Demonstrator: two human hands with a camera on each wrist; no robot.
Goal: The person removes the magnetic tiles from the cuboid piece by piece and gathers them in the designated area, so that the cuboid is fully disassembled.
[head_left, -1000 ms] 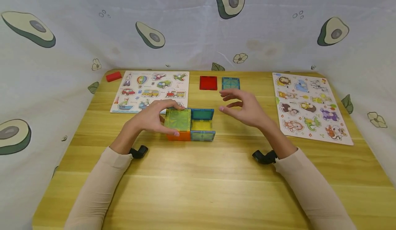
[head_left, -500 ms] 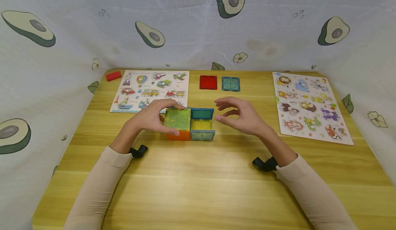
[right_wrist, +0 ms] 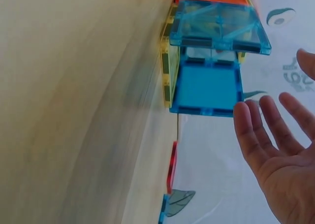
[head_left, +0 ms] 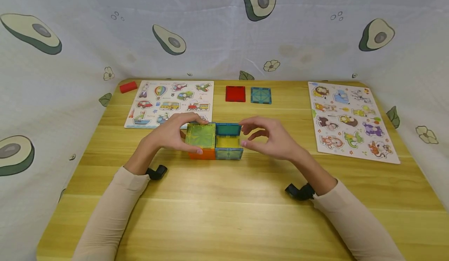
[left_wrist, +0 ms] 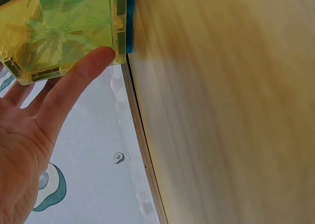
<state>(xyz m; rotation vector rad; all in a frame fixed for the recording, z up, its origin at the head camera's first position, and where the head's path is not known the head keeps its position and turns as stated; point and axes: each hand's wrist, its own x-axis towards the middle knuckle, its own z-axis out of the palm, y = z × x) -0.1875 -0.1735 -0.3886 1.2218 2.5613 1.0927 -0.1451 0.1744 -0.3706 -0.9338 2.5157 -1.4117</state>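
tile box: on the wooden table, between the hands; long axis runs hand to hand
left hand: clamped on the tile box at its covered end, thumb at near side, fingers round far side
right hand: just beside the other end, holds nothing; fingers loosely bent, thumb and fingertips apart
uncovered bay: on the right-hand side of the box, no top tile, right end open; yellow tile at bottom
bay walls: blue front tile near right thumb, teal back tile near right fingertips; contact can't tell
key relation (judgement): right hand facing the bay's open end, thumb and fingers about in line with the two walls; right hand nearer the bay, left nearer the covered part
loose tiles: red tile and light-blue tile, flat, beyond both hands, nearer the right
puzzle boards: vehicle board beyond left hand, animal board outward of right
red block: past left hand, far corner
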